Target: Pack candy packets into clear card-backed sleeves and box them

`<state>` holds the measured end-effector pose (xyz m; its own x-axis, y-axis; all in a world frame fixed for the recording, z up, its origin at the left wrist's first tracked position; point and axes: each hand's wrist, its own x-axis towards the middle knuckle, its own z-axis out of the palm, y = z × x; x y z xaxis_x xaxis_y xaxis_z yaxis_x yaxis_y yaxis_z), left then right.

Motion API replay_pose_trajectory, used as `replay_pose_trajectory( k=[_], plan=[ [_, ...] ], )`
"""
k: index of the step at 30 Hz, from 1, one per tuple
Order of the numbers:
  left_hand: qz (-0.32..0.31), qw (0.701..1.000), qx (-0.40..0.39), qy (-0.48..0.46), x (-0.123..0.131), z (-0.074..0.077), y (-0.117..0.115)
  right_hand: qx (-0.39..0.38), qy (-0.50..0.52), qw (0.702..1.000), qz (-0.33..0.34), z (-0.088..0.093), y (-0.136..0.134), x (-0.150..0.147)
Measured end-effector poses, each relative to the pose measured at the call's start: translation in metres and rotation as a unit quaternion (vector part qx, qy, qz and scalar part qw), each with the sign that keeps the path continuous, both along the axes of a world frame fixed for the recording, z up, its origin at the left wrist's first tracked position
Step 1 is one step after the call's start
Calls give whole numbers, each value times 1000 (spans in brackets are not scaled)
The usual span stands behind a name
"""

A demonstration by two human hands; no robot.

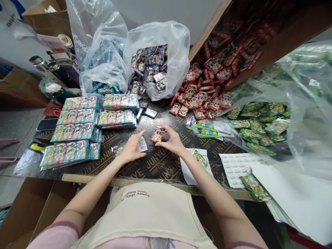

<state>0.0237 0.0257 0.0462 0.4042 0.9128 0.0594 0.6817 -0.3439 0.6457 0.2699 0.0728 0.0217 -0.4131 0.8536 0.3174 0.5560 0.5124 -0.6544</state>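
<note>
My right hand [171,141] grips a small red printed box [157,134] between thumb and fingers, just above the dark plywood tabletop [158,169]. To its left, my left hand [132,149] has its thumb and fingers apart and holds nothing. Under that hand lies a flat clear packet [143,144] with a white barcode label; the palm covers most of it. Beyond my hands, a few purple boxes [149,112] rest near stacks of clear-wrapped multi-packs [116,118]. A large heap of red boxes [199,97] spreads out behind my right hand.
Plastic bags hold purple boxes [150,58], blue boxes [106,88] and green packets [259,121]. More multi-packs [67,152] are piled at left, by a phone [47,125] and flasks [38,62]. At right lie green-edged sleeves [207,129], a label sheet [238,167] and white paper [293,193].
</note>
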Motion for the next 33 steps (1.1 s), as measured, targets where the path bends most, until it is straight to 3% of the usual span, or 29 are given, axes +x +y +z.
replay_pose_trajectory(
  k=[5, 10, 15, 19, 21, 23, 26, 27, 29, 33],
  plan=[
    [-33, 998, -3, -50, 13, 1, 0, 4, -87, 991, 99, 28, -33, -2],
    [-93, 994, -14, -58, 17, -3, -5, -50, -2, 981, 189, 25, -36, 2],
    [-45, 997, -12, -67, 20, -12, -4, -54, 28, 998, 27, 19, -55, -2],
    [-60, 997, -12, -50, 27, -12, -2, -78, -9, 995, 62, 18, -56, 8],
    [-82, 996, 5, -19, 29, -10, -1, -62, -35, 997, -38, 16, -38, 42],
    [-113, 993, 21, 33, 31, -9, -1, -38, -68, 967, -240, 13, -12, 98],
    [-147, 982, 21, 115, 32, -10, -3, -65, -152, 841, -515, 10, 25, 199],
    [-150, 979, 15, 136, 34, -11, -5, -91, -176, 809, -554, 9, 35, 229],
    [-152, 974, 0, 169, 37, -14, -8, -131, -209, 776, -581, 9, 50, 275],
    [-140, 968, -27, 208, 44, -17, -12, -222, -263, 769, -539, 6, 75, 317]
  ],
)
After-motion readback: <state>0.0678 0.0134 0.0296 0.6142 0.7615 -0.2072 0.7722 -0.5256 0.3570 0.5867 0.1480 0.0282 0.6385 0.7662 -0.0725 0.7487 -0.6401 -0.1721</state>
